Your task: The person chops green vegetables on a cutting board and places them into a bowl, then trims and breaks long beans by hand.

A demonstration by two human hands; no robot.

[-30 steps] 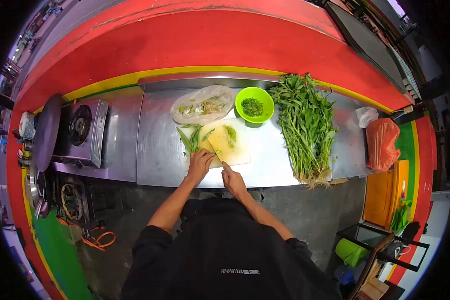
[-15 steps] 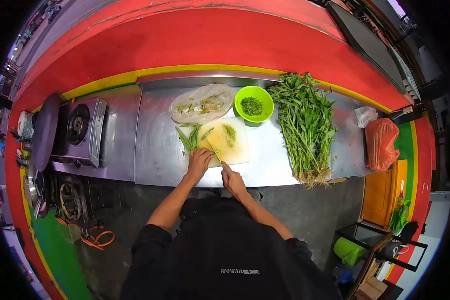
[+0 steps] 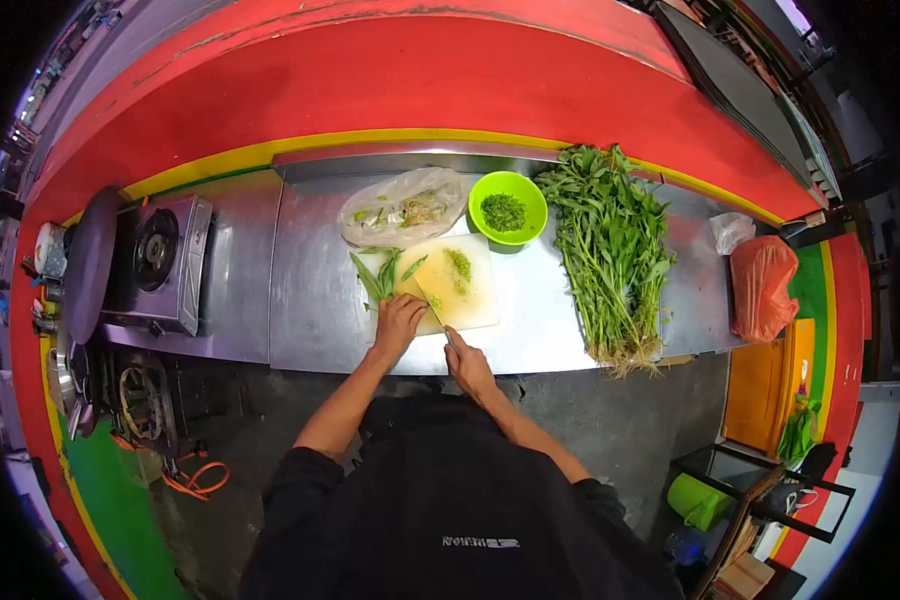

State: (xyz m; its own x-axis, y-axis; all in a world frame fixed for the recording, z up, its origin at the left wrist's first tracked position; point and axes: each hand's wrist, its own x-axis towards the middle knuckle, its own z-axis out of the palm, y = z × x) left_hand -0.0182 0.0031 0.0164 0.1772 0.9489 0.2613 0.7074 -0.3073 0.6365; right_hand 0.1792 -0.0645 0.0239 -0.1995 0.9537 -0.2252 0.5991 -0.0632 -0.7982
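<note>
Head view, centre frame: the left hand clamps its grip on green stems lying on the cutting board on the counter. The right hand, its grip closed round a knife, slices beside it. Tucked fingertips and short, even cuts look wisest.

The left hand covers the stems' lower ends (the right hand's grip hides the knife's handle).

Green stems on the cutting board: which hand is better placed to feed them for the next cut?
Probably left. The left hand holds down the green stems on the cutting board, while the right hand grips the knife beside them.
</note>
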